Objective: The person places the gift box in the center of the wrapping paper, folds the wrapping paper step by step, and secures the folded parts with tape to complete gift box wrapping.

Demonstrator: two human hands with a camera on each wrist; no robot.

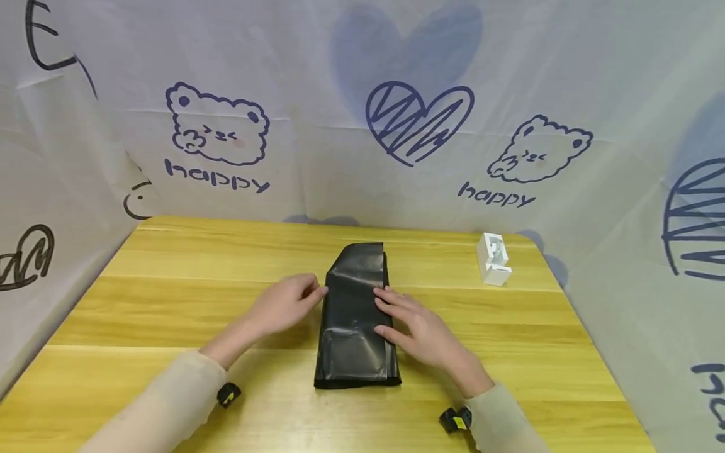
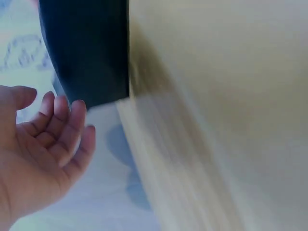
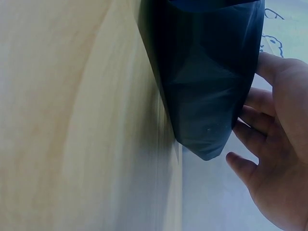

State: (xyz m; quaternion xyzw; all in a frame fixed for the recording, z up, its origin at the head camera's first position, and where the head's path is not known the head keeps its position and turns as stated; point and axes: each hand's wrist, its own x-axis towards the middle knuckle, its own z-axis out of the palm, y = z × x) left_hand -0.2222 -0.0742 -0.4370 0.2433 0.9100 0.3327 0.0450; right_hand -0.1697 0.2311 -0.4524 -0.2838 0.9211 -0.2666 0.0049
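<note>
A black plastic bag [image 1: 355,314], folded into a long, narrow shape with a slanted far left corner, lies on the wooden table. At its left edge is my left hand [image 1: 286,305], thumb and index fingertips beside the edge. The left wrist view shows that hand [image 2: 43,149] with loosely bent fingers, not gripping the bag [image 2: 86,53]. From the other side my right hand [image 1: 419,330] rests its spread fingertips on the bag's right part. In the right wrist view its fingers [image 3: 252,137] lie along the edge of the bag [image 3: 207,86], without a pinch.
A small white box-like holder [image 1: 493,259] stands at the table's far right. Behind the wooden table [image 1: 170,270] hangs a pale cloth [image 1: 317,151] with bear and heart drawings. Small black devices sit at the left wrist [image 1: 229,395] and right wrist [image 1: 455,420].
</note>
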